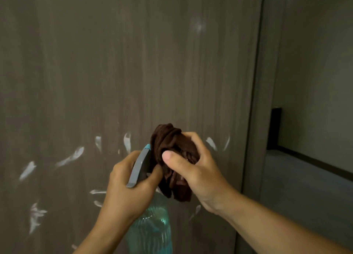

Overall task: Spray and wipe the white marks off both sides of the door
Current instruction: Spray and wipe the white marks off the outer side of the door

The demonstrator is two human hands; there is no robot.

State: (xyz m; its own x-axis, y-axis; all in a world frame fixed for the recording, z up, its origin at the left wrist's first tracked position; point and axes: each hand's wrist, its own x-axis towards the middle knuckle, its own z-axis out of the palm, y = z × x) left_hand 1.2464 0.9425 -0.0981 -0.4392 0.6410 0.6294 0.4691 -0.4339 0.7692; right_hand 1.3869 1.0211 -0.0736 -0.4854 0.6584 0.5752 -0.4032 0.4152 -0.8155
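Left hand (126, 185) grips the spray bottle (150, 229) at its grey trigger head (139, 167), nozzle right against the brown cloth (172, 158) bunched in the right hand (198, 173); hands close together. Behind them stands the grey-brown door (133, 62), white marks (70, 157) smeared across its lower part

The door (133, 62) blocks everything ahead (flat, unbroken), while open room lies past its frame (257, 101) rightward.

No readable text, no labels or brands, no numbers (door (133, 62) and spray bottle (150, 229) included)
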